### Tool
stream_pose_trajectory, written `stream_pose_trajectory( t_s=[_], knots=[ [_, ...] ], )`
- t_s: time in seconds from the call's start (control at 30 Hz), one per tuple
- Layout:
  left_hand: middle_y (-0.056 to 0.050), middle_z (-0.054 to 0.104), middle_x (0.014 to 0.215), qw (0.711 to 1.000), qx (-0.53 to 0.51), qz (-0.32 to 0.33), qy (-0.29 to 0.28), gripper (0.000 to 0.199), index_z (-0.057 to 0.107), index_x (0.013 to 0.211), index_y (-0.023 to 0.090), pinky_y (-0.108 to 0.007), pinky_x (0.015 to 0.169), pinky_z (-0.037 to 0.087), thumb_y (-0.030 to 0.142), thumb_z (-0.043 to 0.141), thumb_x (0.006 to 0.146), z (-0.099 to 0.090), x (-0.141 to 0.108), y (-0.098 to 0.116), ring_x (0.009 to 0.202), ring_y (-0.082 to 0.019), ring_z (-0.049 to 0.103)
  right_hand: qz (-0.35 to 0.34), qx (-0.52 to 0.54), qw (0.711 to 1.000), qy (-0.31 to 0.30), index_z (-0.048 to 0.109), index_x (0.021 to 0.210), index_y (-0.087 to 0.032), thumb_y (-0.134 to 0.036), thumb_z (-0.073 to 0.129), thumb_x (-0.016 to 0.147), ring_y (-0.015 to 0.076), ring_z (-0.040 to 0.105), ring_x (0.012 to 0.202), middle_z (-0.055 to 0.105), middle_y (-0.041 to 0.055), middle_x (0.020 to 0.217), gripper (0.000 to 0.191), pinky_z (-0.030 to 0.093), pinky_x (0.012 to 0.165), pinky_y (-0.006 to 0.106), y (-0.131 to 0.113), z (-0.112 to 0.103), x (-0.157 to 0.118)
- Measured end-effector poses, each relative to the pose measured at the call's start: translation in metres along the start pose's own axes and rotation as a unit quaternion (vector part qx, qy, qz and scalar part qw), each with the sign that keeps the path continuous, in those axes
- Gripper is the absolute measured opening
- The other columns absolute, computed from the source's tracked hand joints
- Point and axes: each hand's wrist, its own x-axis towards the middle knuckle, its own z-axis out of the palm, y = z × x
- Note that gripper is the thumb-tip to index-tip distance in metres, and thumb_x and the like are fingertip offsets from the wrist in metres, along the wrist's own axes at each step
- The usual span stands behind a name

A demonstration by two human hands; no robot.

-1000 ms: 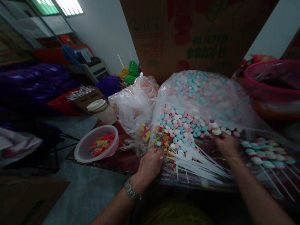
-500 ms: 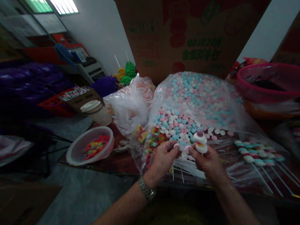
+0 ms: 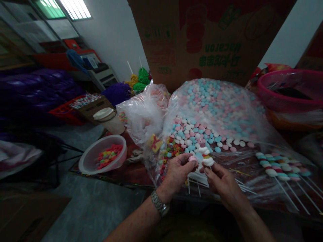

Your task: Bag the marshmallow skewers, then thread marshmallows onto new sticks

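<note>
My left hand, with a metal watch at its wrist, pinches a pink round marshmallow-like candy between thumb and fingers; whether a second piece sits behind it I cannot tell. Close beside it, my right hand grips a candy skewer by its stick, below stacked white pieces with a yellow-red bit and a pinkish piece on top. Just beyond both hands, loose pink, blue and white candies spill from a large clear plastic bag. Small coloured ring candies lie left of them.
Finished-looking candy skewers lie at the right on plastic. Loose white sticks rest by my right hand. A translucent bowl of red and green candies stands left. A cardboard box rises behind, with a pink basket at right.
The skewer has tilted and moved left and down towards my left hand. The pink candy that was at my right fingertips no longer shows there. The whole view has shifted slightly.
</note>
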Motion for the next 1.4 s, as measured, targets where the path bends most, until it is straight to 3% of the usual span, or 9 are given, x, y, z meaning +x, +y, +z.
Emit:
stream_pose_trajectory(
  t_s=[0.17, 0.33, 0.5, 0.63, 0.9, 1.03, 1.1, 1.23, 1.4],
  knots=[
    [-0.004, 0.069, 0.077, 0.984, 0.137, 0.037, 0.108, 0.024, 0.067, 0.088, 0.014, -0.023, 0.060, 0.050, 0.027, 0.066, 0.068, -0.007, 0.002, -0.008, 0.068, -0.016, 0.062, -0.045, -0.264, 0.962, -0.046, 0.064, 0.091, -0.018, -0.032, 0.037, 0.087, 0.0206, 0.061, 0.077, 0.067, 0.0085, 0.085, 0.031, 0.047, 0.071, 0.029, 0.008, -0.016, -0.033],
    [-0.004, 0.071, 0.078, 0.991, 0.112, 0.027, 0.071, 0.026, 0.066, 0.091, 0.017, -0.025, 0.067, 0.052, 0.029, 0.067, 0.068, -0.003, -0.007, -0.001, 0.074, -0.018, 0.066, -0.027, -0.423, 0.904, -0.051, 0.061, 0.084, -0.019, -0.021, 0.028, 0.086, 0.0220, 0.063, 0.072, 0.068, 0.0085, 0.078, 0.033, 0.044, 0.063, 0.028, 0.019, -0.012, -0.033],
    [-0.005, 0.071, 0.079, 0.999, 0.022, -0.009, 0.027, 0.026, 0.065, 0.084, 0.014, -0.025, 0.071, 0.052, 0.032, 0.069, 0.067, -0.002, -0.012, 0.013, 0.077, -0.017, 0.066, -0.051, -0.405, 0.911, -0.054, 0.060, 0.088, -0.019, -0.021, 0.029, 0.085, 0.0209, 0.063, 0.070, 0.068, 0.0077, 0.077, 0.031, 0.043, 0.062, 0.028, 0.015, -0.013, -0.030],
    [-0.004, 0.069, 0.071, 0.997, 0.058, 0.004, 0.054, 0.020, 0.064, 0.080, 0.012, -0.023, 0.062, 0.050, 0.029, 0.064, 0.070, -0.004, -0.008, 0.012, 0.066, -0.015, 0.063, -0.062, -0.391, 0.916, -0.065, 0.059, 0.087, -0.020, -0.020, 0.030, 0.086, 0.0199, 0.064, 0.074, 0.068, 0.0074, 0.081, 0.029, 0.043, 0.065, 0.027, 0.015, -0.015, -0.038],
    [-0.003, 0.070, 0.075, 0.948, 0.281, 0.126, 0.080, 0.019, 0.065, 0.090, 0.018, -0.024, 0.060, 0.049, 0.025, 0.056, 0.076, -0.007, -0.011, -0.004, 0.065, -0.015, 0.063, -0.008, -0.508, 0.858, -0.080, 0.055, 0.078, -0.021, -0.013, 0.033, 0.085, 0.0205, 0.062, 0.061, 0.067, 0.0053, 0.068, 0.023, 0.034, 0.052, 0.028, 0.012, -0.005, -0.040],
    [-0.006, 0.070, 0.094, 0.899, 0.363, 0.226, 0.094, 0.025, 0.067, 0.095, 0.017, -0.026, 0.080, 0.048, 0.017, 0.057, 0.072, -0.009, -0.016, -0.004, 0.085, -0.019, 0.064, 0.006, -0.532, 0.843, -0.085, 0.054, 0.075, -0.020, -0.011, 0.036, 0.084, 0.0207, 0.061, 0.061, 0.066, 0.0067, 0.067, 0.022, 0.030, 0.050, 0.028, 0.011, 0.002, -0.042],
    [-0.007, 0.070, 0.094, 0.892, 0.369, 0.243, 0.090, 0.028, 0.068, 0.094, 0.017, -0.026, 0.081, 0.048, 0.013, 0.056, 0.070, -0.010, -0.016, -0.006, 0.087, -0.019, 0.064, 0.009, -0.522, 0.849, -0.087, 0.054, 0.076, -0.020, -0.010, 0.037, 0.083, 0.0202, 0.062, 0.062, 0.066, 0.0067, 0.068, 0.021, 0.029, 0.050, 0.027, 0.012, 0.006, -0.042],
    [-0.006, 0.070, 0.086, 0.909, 0.344, 0.216, 0.094, 0.031, 0.069, 0.094, 0.016, -0.027, 0.073, 0.049, 0.010, 0.054, 0.067, -0.014, -0.017, -0.012, 0.076, -0.018, 0.064, 0.018, -0.489, 0.867, -0.091, 0.055, 0.078, -0.019, -0.008, 0.036, 0.084, 0.0189, 0.062, 0.064, 0.066, 0.0063, 0.070, 0.022, 0.030, 0.051, 0.026, 0.016, 0.011, -0.041],
    [-0.005, 0.068, 0.079, 0.989, 0.118, 0.064, 0.066, 0.020, 0.069, 0.084, 0.015, -0.025, 0.064, 0.050, 0.029, 0.061, 0.073, -0.015, -0.015, -0.008, 0.069, -0.016, 0.061, 0.018, -0.458, 0.884, -0.090, 0.054, 0.080, -0.018, -0.009, 0.035, 0.086, 0.0186, 0.063, 0.066, 0.066, 0.0054, 0.070, 0.022, 0.033, 0.055, 0.025, 0.019, 0.013, -0.042]
  ],
)
